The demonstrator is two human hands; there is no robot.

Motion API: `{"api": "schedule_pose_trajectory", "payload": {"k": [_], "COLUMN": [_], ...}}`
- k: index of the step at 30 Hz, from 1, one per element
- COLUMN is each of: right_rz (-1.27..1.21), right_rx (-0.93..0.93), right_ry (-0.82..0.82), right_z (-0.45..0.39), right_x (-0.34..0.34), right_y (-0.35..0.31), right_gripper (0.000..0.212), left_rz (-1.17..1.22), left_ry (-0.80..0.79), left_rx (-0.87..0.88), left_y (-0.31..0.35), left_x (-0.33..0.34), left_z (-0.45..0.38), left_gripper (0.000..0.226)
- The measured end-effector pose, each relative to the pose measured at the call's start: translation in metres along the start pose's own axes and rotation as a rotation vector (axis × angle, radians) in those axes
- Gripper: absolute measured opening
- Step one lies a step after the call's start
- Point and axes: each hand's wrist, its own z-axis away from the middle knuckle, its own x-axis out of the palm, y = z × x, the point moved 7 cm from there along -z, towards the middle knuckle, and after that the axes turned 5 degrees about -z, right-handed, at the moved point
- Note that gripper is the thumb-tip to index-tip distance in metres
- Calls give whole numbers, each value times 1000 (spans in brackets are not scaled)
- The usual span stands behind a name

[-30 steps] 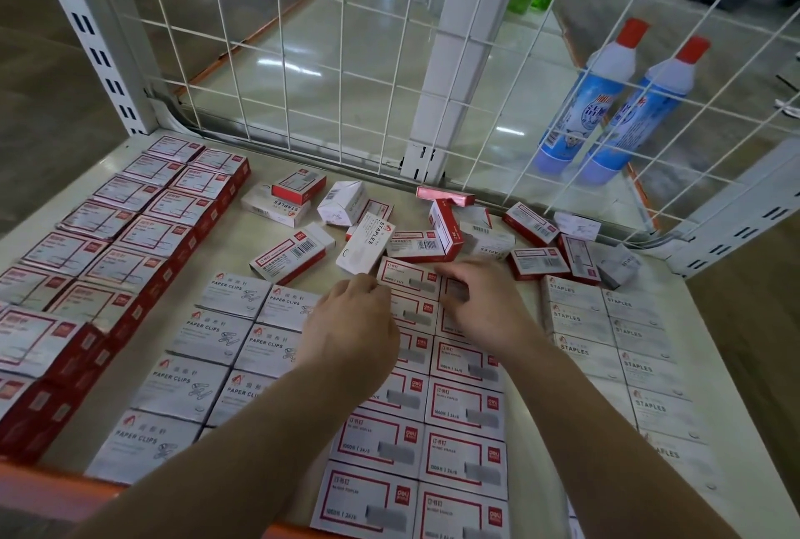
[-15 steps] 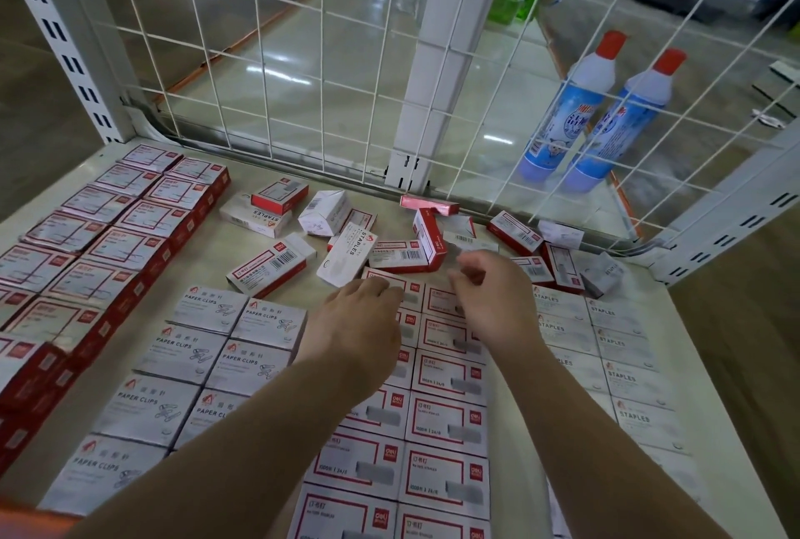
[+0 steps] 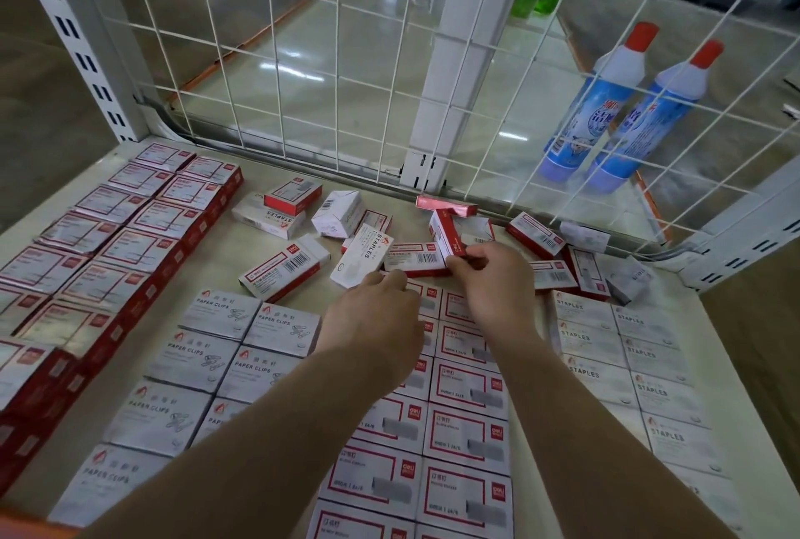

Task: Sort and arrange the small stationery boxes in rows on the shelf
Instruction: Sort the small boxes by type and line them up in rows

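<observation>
Shelf (image 3: pixel 675 309): boxes in rows at the front, a loose pile at the back.
Far left, two rows of boxes (image 3: pixel 130 253) run from front to back. Right of these, two rows of paper clip boxes (image 3: pixel 208 361); next, two rows of staple boxes (image 3: pixel 467 430) in the middle, partly under both forearms; two more rows of staple boxes (image 3: pixel 627 365) at the far right. Behind the rows lies a loose pile of boxes (image 3: pixel 359 235), some tilted or on edge, just before the wire grid (image 3: pixel 337 75). Beyond the grid stand two bottles (image 3: pixel 614 114), side by side at the right.
</observation>
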Motion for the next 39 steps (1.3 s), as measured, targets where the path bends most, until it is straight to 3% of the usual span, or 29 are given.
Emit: {"api": "schedule_pose_trajectory", "payload": {"k": [10,16,22,27,30,33,39], "right_rz": [-53,-97,-163,-379,-450,-505,-534], "right_rx": [2,-18,6,106,127,148,185], "right_ry": [138,174,70,-66,-135,-142,-202], "right_z": [8,27,54,78,93,103,113], "right_x": [-17,-48,-65,-65,-62,-61,-59], "right_y": [-1,-1,8,14,13,17,22], "right_gripper": [21,26,21,12,25,18,19], "left_rz": [-3,127,381,631,750,840,1058], "left_ry": [-19,-6,117,60,9,37,70], "left_rx": [10,-13,-124,-201,-175,-191,-268], "left_y": [0,1,-5,-2,5,4,0], "left_x": [8,2,-11,-7,-3,-3,-4], "left_z": [7,18,35,40,45,52,57], "left_gripper": [44,41,41,37,25,13,14]}}
